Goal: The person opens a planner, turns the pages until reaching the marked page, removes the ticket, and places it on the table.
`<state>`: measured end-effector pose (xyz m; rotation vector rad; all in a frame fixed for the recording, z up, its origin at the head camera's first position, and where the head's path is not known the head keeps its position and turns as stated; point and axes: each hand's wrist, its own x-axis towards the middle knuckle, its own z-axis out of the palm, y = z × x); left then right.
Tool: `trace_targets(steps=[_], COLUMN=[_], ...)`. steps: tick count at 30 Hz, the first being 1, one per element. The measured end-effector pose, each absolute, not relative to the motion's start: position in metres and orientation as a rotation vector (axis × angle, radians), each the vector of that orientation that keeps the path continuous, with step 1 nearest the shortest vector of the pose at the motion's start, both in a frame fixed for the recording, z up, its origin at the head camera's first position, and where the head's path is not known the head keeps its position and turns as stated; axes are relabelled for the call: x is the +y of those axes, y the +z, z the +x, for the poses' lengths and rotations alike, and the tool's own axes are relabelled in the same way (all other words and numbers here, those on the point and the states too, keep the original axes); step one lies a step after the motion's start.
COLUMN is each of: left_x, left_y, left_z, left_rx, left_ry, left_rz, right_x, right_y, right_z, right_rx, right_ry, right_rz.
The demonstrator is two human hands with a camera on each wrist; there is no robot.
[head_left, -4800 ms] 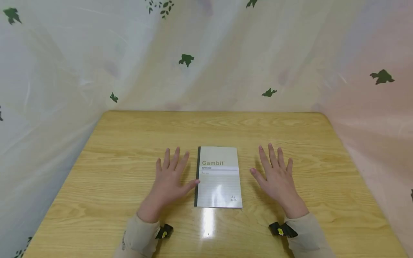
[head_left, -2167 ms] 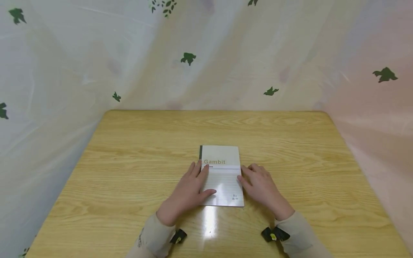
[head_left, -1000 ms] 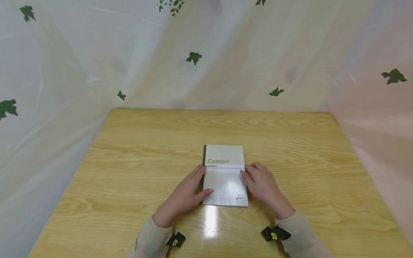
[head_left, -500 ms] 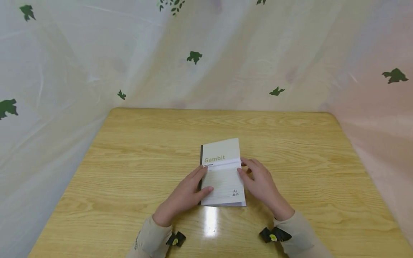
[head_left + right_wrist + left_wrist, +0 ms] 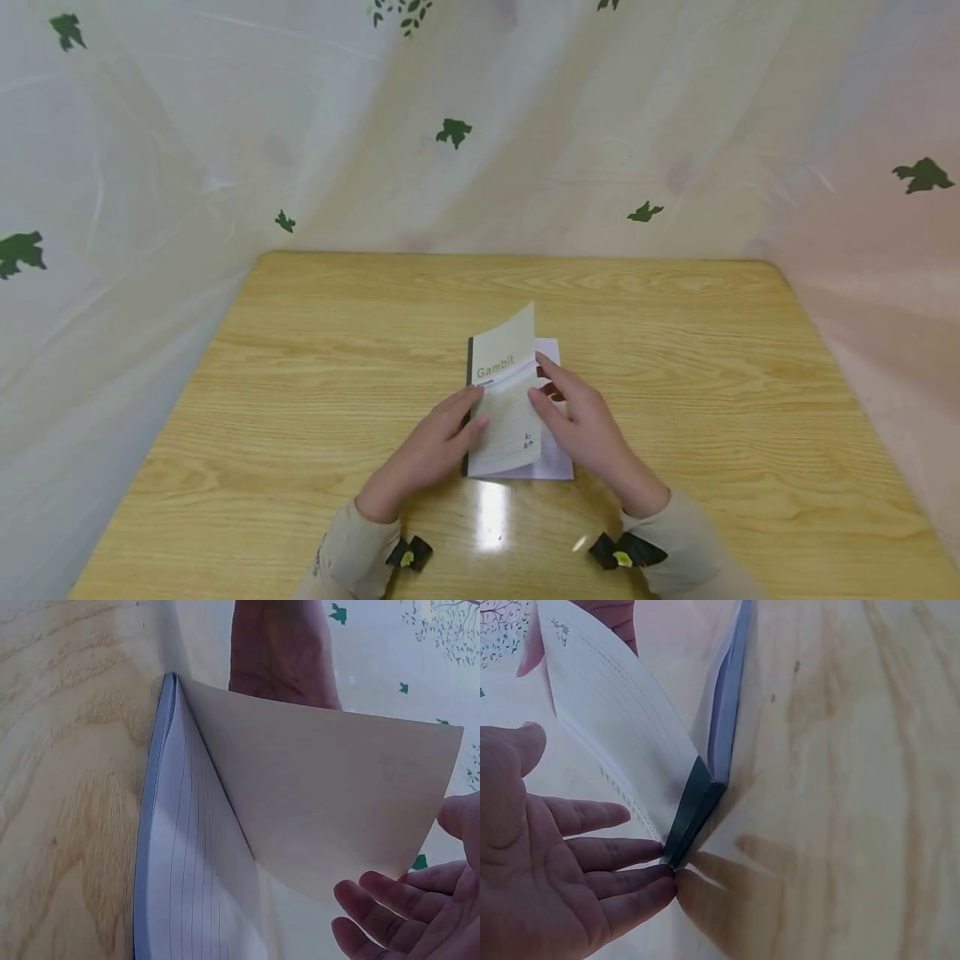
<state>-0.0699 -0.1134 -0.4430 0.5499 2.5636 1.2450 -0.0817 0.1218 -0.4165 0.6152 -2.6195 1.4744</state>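
White notebook cover (image 5: 508,412), raised, reads "Gambit".

Wood-grained table (image 5: 337,333) — pale backdrop (image 5: 540,142) behind, perhaps cloth.

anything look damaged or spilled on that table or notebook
Nothing stands out. The notebook's cover is raised and curved, but the right hand is pinching its free edge; no tear or stain shows. The bright patch on the table looks like glare, not a spill.
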Motion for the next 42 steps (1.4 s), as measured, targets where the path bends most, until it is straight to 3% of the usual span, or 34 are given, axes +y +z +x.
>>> trace_targets(steps=[12, 30, 36, 42], left_x=[-0.113, -0.123, -0.137, -0.152], left_y=[-0.428, -0.398, -0.396, -0.393], left_z=[-0.084, -0.103, -0.102, -0.1], left_rx=[2.352, 2.019, 2.001, 2.156], left_ry=[1.548, 1.824, 1.817, 1.719], left_rz=[0.368, 0.151, 0.193, 0.247], right_x=[0.096, 0.073, 0.079, 0.095], right_y=[-0.412, -0.429, -0.432, -0.441], right_z=[-0.078, -0.071, -0.073, -0.079], right_rx=[-2.582, -2.634, -2.69, -2.825], right_ry=[1.45, 0.943, 0.898, 0.692], right_rz=[0.856, 1.266, 1.239, 1.023])
